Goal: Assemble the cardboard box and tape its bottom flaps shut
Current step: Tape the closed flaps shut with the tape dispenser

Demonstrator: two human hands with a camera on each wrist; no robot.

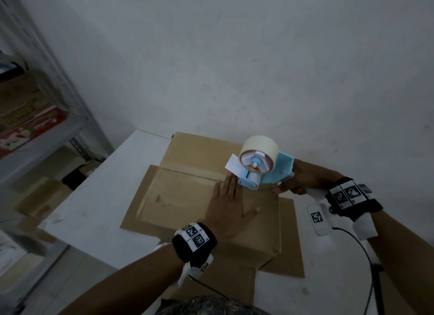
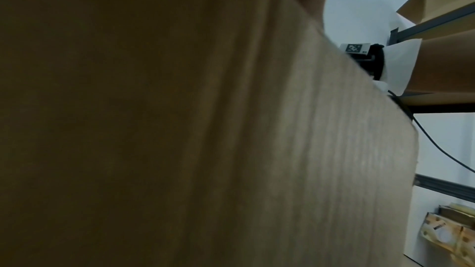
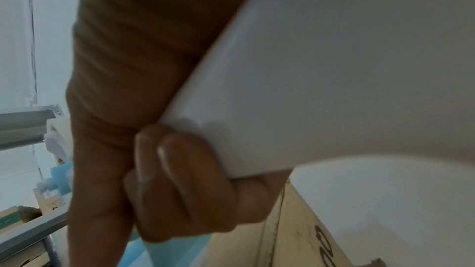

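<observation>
A cardboard box [image 1: 187,197] sits on a table [image 1: 98,197], its closed flaps facing up. The left hand [image 1: 231,206] lies flat on top of the box, toward its right side. A tape dispenser [image 1: 260,166] rests on the box's right end, just beyond the left hand's fingertips, gripped by the right hand [image 1: 305,178] to the box's right. A shelf unit [image 1: 47,117] stands left of the box.

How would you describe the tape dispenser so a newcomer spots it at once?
On the white table sits a brown cardboard box, flaps folded shut on top. At its right end, the right hand grips the tape dispenser. It is the only light-blue thing there, carrying a pale tape roll.
</observation>
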